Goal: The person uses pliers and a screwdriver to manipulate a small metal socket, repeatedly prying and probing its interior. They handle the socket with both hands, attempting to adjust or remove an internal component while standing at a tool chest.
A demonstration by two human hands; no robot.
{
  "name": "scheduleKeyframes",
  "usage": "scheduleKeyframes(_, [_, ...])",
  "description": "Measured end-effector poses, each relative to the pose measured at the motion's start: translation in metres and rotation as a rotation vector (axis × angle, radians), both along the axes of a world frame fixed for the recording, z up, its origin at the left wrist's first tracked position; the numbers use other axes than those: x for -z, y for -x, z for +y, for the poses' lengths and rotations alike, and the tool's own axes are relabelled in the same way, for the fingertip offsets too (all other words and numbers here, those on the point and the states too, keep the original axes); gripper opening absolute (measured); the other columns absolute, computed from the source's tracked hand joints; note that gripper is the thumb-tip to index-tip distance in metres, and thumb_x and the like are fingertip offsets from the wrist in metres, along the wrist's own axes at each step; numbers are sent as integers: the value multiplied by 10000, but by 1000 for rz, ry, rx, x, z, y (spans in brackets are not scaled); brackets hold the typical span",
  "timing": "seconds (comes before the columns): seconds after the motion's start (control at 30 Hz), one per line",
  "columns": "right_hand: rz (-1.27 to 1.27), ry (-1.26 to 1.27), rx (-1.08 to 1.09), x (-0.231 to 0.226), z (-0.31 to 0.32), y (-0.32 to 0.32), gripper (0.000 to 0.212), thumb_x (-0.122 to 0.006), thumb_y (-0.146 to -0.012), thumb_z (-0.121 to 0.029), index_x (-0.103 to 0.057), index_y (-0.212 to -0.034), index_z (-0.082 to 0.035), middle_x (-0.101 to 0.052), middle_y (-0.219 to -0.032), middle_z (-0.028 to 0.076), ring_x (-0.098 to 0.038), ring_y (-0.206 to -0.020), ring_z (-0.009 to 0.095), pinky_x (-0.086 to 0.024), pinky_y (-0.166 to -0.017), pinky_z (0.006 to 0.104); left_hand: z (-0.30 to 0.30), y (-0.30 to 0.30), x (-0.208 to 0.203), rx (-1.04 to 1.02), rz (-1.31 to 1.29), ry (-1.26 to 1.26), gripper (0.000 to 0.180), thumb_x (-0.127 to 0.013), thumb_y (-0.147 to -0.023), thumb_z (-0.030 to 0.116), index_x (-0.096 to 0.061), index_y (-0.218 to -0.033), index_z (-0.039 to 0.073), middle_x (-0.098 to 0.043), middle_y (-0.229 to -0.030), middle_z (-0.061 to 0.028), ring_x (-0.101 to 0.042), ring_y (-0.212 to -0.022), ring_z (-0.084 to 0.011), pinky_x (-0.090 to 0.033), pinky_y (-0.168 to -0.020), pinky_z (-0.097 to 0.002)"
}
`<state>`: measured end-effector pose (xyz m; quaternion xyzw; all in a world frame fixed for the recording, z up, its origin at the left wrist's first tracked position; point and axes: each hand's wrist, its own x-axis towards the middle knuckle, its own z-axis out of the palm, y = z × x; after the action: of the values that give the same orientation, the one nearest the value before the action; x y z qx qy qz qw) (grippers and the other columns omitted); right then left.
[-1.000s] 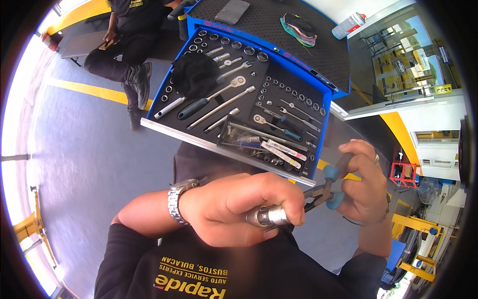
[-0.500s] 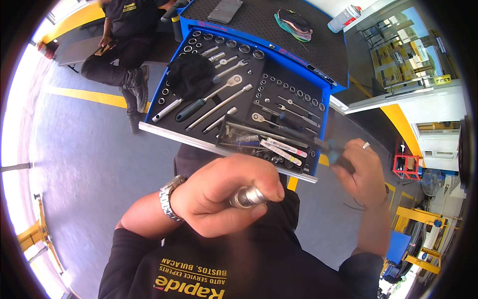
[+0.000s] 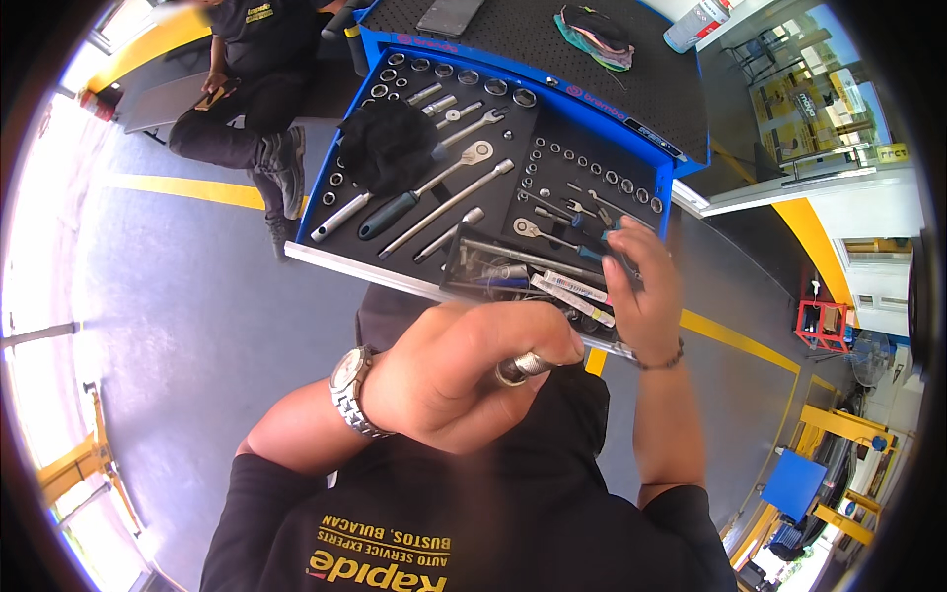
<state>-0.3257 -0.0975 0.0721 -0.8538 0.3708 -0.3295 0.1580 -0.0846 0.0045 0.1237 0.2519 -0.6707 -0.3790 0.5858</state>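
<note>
My left hand (image 3: pixel 464 370), wearing a metal watch (image 3: pixel 352 388), is closed around a small shiny metal cylinder (image 3: pixel 526 367). One end of it shows between thumb and curled forefinger; the rest is hidden in the fist. My right hand (image 3: pixel 646 291) is over the right side of the open tool drawer (image 3: pixel 365 273). Its bent fingers are at a teal-handled tool (image 3: pixel 610 231), whose far part they cover. Beside these fingers lie a small ratchet (image 3: pixel 530 228), small wrenches and a clear-lidded box (image 3: pixel 483 264) of loose parts.
A black cloth (image 3: pixel 387 148) covers part of the drawer's left side, near a large ratchet (image 3: pixel 475 153), a long bar (image 3: pixel 449 209) and several sockets. On the cabinet top are a phone (image 3: pixel 449 15), a crumpled cloth (image 3: pixel 594 39) and a spray can (image 3: pixel 698 24). A seated person (image 3: pixel 261 94) is at the far left.
My right hand, with a teal-handled tool in it, has moved left and inward from beside the drawer to over its right side. My left hand has shifted slightly right, still gripping the metal cylinder.
</note>
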Motion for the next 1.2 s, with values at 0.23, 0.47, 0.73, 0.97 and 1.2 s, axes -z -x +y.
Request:
scheduleKeyframes(0.23, [-496,-142,-414,-61,70,-49,449,-709,-832,-115,-549,-1219,45,-553,-1227,292,-595,-1102,408,-498,-922,426,-12,17,-6,-191,-122,122,353,-551,-826,-127,-393,-1115,-1,-550,-818,-84,-568,-683,-108,-458,-623,-228])
scheduleKeyframes(0.47, [-555,-30,-372,-56,75,-54,466,-728,-819,-171,-574,-1194,58,-547,-1237,289,-574,-1117,392,-484,-932,432,-12,29,-14,-207,76,52,377,-583,-714,-132,-539,-1057,18,-660,-901,-138,-681,-744,-298,-537,-631,-327])
scheduleKeyframes(0.73, [-567,-8,-354,-58,83,-58,526,-710,-822,-219,-539,-1219,82,-550,-1226,288,-557,-1119,395,-464,-939,465,-15,26,-11,-162,-88,219,363,-630,-801,-17,-469,-1127,-9,-587,-938,-83,-574,-710,-98,-472,-629,-224])
scheduleKeyframes(0.97, [-602,-26,-349,-59,86,-57,513,-690,-834,-181,-511,-1244,69,-548,-1231,287,-557,-1115,378,-453,-948,451,-14,29,-14,-150,-65,200,370,-591,-804,-83,-436,-1126,9,-582,-896,-90,-574,-691,-106,-464,-606,-235])
scheduleKeyframes(1.2, [-759,-323,-468,-73,67,-46,471,-631,-838,-35,-462,-1267,61,-579,-1151,240,-568,-1088,326,-446,-948,413,-16,30,-6,7,16,186,365,-532,-812,-158,-411,-1091,45,-560,-769,-81,-551,-602,-128,-452,-557,-267])
